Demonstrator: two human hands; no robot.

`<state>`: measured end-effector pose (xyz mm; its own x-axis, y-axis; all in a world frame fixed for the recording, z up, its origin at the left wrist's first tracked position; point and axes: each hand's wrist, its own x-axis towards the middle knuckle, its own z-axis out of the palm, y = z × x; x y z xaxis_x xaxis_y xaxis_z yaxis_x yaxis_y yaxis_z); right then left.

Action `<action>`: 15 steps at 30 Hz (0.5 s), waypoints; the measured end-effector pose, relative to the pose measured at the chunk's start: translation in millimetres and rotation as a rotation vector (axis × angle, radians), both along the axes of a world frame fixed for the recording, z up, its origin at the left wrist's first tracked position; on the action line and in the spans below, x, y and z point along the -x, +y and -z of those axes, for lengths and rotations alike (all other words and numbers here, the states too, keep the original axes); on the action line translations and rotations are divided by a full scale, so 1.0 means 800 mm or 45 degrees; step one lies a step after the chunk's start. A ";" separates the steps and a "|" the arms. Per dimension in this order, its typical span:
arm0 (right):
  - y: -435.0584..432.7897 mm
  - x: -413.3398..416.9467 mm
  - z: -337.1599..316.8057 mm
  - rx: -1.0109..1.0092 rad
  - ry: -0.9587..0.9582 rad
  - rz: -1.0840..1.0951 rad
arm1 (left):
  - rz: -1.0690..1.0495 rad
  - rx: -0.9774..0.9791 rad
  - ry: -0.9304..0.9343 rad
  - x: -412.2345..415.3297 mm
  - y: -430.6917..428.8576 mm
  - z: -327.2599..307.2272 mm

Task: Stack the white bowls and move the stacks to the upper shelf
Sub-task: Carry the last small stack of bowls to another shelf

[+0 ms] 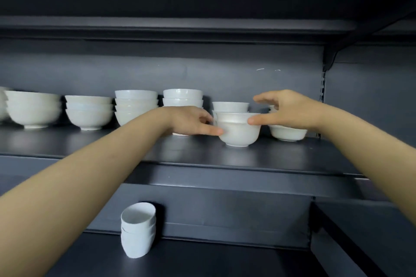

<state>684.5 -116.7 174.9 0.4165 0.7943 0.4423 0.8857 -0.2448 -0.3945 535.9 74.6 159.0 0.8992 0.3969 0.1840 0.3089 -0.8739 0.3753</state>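
Placing step: left hand (191, 121) and right hand (286, 109), fingers spread, touch the small stack of white ceramic bowls (238, 128) resting on the dark upper shelf (202, 153). Next: let go; fetch the lower white stack (138, 231).

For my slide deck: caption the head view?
Both hands steady a white bowl stack on the upper shelf.

On the upper shelf (90, 141), both hands meet a short stack of white bowls (238, 128): the left hand (191, 121) touches its side, the right hand (281, 108) its rim, seemingly not yet gripping. More stacks (136, 107) line the shelf; another stack (138, 231) stands below.
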 end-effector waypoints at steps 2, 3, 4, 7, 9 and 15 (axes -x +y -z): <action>-0.012 0.033 -0.002 0.073 -0.160 0.008 | 0.038 -0.012 -0.141 0.033 -0.013 -0.004; -0.018 0.052 -0.001 0.099 -0.198 0.005 | 0.072 -0.024 -0.205 0.052 -0.019 -0.006; -0.023 0.070 0.001 0.123 -0.223 0.011 | 0.100 -0.058 -0.244 0.072 -0.024 -0.007; -0.035 0.124 0.012 0.182 -0.256 0.022 | 0.151 -0.264 -0.266 0.136 -0.040 -0.002; -0.038 0.162 0.023 0.211 -0.201 0.011 | 0.193 -0.313 -0.229 0.181 -0.047 0.009; -0.027 0.270 0.076 0.472 -0.074 0.011 | 0.166 -0.309 0.121 0.300 -0.038 0.078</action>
